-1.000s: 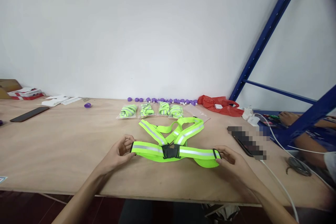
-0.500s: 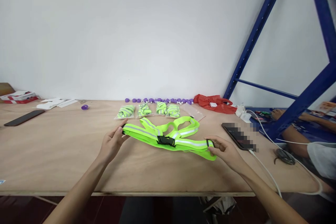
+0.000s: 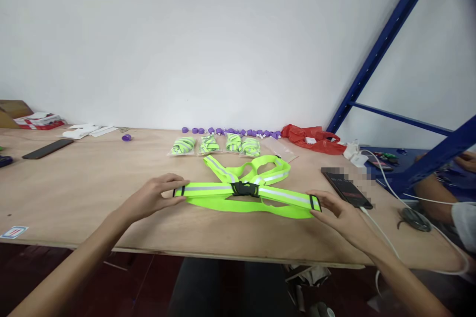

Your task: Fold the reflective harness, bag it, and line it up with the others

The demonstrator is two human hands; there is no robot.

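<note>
A neon-green reflective strap vest (image 3: pixel 248 193) with silver stripes and a black centre buckle (image 3: pixel 244 189) lies stretched across the wooden table (image 3: pixel 92 193). My left hand (image 3: pixel 154 197) pinches the belt's left end. At the belt's right end my right hand (image 3: pixel 340 213) grips the strap by a black slider. The shoulder loops trail away behind the belt toward the wall.
Several bagged green vests (image 3: pixel 215 144) sit in a row behind, with purple caps (image 3: pixel 230 132) along the wall and a red plastic bag (image 3: pixel 310 138). A phone (image 3: pixel 346 187) with white cable lies right; another phone (image 3: pixel 47 148) lies far left. Another person's arm (image 3: pixel 439 193) rests beyond the blue rack (image 3: pixel 386 39).
Both hands have pulled the belt straighter and wider, and it has come down closer to me on the table. The camera view has shifted slightly.
</note>
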